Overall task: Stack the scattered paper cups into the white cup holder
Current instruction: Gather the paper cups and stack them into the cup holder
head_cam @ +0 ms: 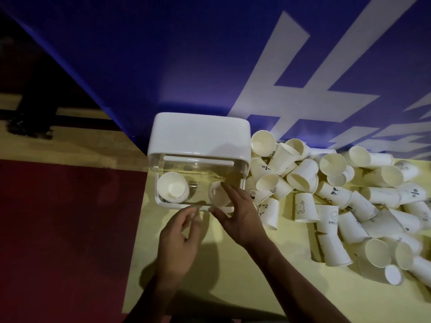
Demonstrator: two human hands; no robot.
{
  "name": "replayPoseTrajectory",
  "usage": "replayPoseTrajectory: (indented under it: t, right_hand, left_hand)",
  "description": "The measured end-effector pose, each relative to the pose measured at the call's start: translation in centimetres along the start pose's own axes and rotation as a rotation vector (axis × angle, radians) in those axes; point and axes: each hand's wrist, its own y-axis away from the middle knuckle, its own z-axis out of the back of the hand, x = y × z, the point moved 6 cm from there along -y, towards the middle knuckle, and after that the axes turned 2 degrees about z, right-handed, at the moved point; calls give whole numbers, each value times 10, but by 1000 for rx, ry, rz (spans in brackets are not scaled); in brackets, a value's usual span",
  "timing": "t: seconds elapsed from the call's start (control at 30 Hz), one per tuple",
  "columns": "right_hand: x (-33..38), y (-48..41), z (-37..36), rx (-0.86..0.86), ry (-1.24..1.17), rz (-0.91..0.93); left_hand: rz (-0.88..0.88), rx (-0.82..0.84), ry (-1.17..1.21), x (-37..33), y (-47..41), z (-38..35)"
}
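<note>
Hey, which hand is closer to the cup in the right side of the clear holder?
Right. The right hand pinches the right-side cup between thumb and fingers; the left hand hovers just in front of the holder, holding nothing.

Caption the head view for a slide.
Right hand holds a paper cup in the white cup holder; left hand open nearby; loose cups heaped alongside.

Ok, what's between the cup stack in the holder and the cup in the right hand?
Between the cup stack and the held cup, only a bare stretch of clear holder; head view.
</note>
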Motion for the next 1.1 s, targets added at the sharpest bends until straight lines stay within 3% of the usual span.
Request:
replayPoseTrajectory:
  t: [0.1, 0.23, 0.6, 0.9, 1.1]
  right_hand:
    - [25, -8, -23, 56, -35, 17]
    - [46, -19, -57, 123, -68, 9]
    - [40, -40, -98, 160, -94, -178]
    - [44, -61, -98, 117, -93, -211]
    - [38, -89, -91, 105, -146, -362]
  left_hand:
    - [43, -177, 88, 15, -2, 35]
    - [131, -247, 214, 21, -26, 63]
    - [284, 81, 231, 52, -99, 42]
    - [406, 79, 378, 48, -121, 32]
    - [447, 132, 441, 32, -145, 12]
